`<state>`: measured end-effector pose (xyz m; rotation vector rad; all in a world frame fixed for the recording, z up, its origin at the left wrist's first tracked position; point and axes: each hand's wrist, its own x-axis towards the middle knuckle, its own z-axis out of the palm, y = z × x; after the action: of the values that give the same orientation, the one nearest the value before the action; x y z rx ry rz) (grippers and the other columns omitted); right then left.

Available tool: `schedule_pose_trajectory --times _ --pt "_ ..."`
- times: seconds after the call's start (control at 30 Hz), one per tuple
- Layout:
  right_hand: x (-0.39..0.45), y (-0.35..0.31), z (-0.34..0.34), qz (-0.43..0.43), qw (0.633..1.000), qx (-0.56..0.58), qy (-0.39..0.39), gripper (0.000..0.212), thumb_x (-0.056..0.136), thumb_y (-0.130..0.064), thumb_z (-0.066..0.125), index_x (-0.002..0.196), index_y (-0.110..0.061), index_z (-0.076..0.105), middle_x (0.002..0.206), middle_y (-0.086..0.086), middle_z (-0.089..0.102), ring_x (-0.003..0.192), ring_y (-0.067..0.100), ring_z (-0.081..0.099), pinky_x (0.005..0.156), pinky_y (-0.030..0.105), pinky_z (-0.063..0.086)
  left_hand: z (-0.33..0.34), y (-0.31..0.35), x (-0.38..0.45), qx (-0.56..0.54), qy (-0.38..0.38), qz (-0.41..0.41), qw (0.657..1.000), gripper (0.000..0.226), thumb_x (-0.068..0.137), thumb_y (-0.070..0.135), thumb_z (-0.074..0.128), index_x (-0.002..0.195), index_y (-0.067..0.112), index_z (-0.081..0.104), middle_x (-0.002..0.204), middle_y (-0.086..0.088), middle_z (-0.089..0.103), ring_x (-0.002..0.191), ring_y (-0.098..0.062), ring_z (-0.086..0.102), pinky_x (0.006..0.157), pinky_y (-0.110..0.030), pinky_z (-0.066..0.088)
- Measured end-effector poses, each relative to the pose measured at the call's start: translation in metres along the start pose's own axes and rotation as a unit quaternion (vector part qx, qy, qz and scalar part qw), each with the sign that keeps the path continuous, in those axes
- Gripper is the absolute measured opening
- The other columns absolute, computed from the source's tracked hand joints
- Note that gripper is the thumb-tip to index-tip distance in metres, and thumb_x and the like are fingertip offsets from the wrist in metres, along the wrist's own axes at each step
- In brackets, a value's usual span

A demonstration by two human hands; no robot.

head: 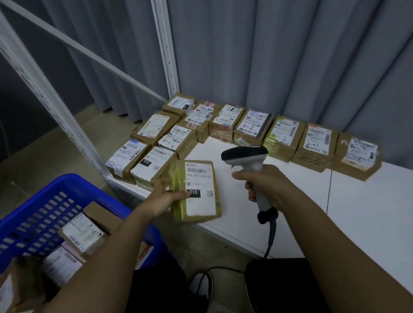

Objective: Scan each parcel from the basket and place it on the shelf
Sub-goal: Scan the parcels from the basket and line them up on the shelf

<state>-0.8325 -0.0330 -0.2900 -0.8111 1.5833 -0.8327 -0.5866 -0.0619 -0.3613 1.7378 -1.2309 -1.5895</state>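
Parcel (195, 189), the item under scan, appears near the centre of our view, a taped brown package with its white label facing up, held over the front edge of the white shelf (378, 217), between the basket and the scanner. Taking the scene from largest to smallest, we first note the grey curtain (290, 38) that fills the background behind the white shelf upright (165, 41). The shelf board itself runs from the centre to the right edge, and along its back and left side we see a row of shelved parcels (252, 125), laid flat with labels up and packed touching one another. At lower left stands the blue basket (39, 206), its slotted wall facing us, with several more waiting parcels (83, 234) inside. Our left hand (165, 202) grips the parcel at its left edge, thumb over the top near the black "010" patch; the fingers beneath are hidden. Our right hand (264, 184) is curled closed around the handle of the barcode scanner (246, 158), whose dark head sits just right of the parcel and apart from it. We cannot tell whether the trigger is pressed. A dark cable (271, 235) hangs from the base of the handle down past the shelf edge.
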Motion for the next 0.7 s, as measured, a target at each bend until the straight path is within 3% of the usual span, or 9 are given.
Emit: schedule_pose_trajectory --times 0.13,0.23,0.3,0.37,0.47,0.57,0.7 --pt "0.008 0.009 -0.012 0.037 0.999 -0.01 0.006 0.024 0.081 -0.019 0.076 0.092 -0.004 0.061 0.063 0.008 0.054 0.047 0.016 0.048 0.048 0.024 0.046 0.019 -0.006 0.024 0.081 -0.021 -0.021 0.996 0.043 0.085 0.034 0.069 0.111 0.02 0.038 0.119 -0.004 0.058 0.106 -0.025 0.058 0.093 -0.046 0.05" --pt "0.011 0.011 -0.015 0.04 0.999 -0.006 -0.001 0.023 0.081 -0.018 0.075 0.093 -0.004 0.061 0.065 0.008 0.054 0.049 0.016 0.048 0.049 0.024 0.046 0.028 -0.005 0.033 0.168 0.056 0.074 0.982 0.025 0.095 0.039 0.053 0.11 0.02 0.045 0.115 -0.002 0.057 0.108 -0.026 0.058 0.089 -0.046 0.051" --pt "0.011 0.01 -0.016 0.032 0.999 0.001 -0.006 0.021 0.082 -0.018 0.075 0.09 -0.005 0.061 0.066 0.008 0.055 0.051 0.016 0.048 0.049 0.024 0.046 0.031 -0.004 0.033 0.197 0.058 0.12 0.971 0.039 0.093 0.043 0.054 0.125 0.022 0.043 0.125 -0.002 0.051 0.118 -0.027 0.052 0.094 -0.049 0.048" --pt "0.011 0.008 -0.017 0.023 1.0 0.006 -0.009 0.02 0.082 -0.019 0.074 0.09 -0.006 0.06 0.066 0.008 0.055 0.052 0.015 0.049 0.049 0.024 0.046 0.032 -0.005 0.029 0.305 0.004 0.124 0.944 0.068 0.084 0.056 0.06 0.14 0.028 0.033 0.149 -0.005 0.027 0.137 -0.033 0.029 0.106 -0.056 0.036" --pt "0.011 0.006 -0.02 0.017 1.0 0.006 -0.012 0.02 0.082 -0.019 0.074 0.089 -0.007 0.06 0.066 0.008 0.055 0.051 0.015 0.048 0.05 0.024 0.046 0.043 -0.014 0.021 0.529 -0.049 0.115 0.839 0.096 0.074 0.07 0.061 0.149 0.036 0.013 0.157 -0.001 -0.003 0.144 -0.032 -0.003 0.116 -0.054 0.008" --pt "0.012 0.007 -0.024 0.022 1.0 -0.011 -0.013 0.018 0.083 -0.019 0.074 0.086 -0.008 0.06 0.066 0.008 0.055 0.052 0.015 0.049 0.05 0.024 0.047 0.055 -0.019 0.024 0.585 -0.009 0.13 0.801 0.091 0.081 0.068 0.053 0.151 0.038 0.002 0.158 -0.006 -0.001 0.144 -0.033 0.001 0.116 -0.053 0.009" --pt "0.019 0.01 -0.033 0.034 0.999 -0.005 0.002 0.018 0.083 -0.018 0.074 0.087 -0.007 0.06 0.065 0.008 0.055 0.051 0.015 0.049 0.049 0.024 0.046 0.063 -0.007 0.046 0.589 0.025 0.145 0.795 0.074 0.094 0.05 0.046 0.152 0.036 0.003 0.159 -0.007 0.002 0.142 -0.035 0.009 0.112 -0.051 0.023"
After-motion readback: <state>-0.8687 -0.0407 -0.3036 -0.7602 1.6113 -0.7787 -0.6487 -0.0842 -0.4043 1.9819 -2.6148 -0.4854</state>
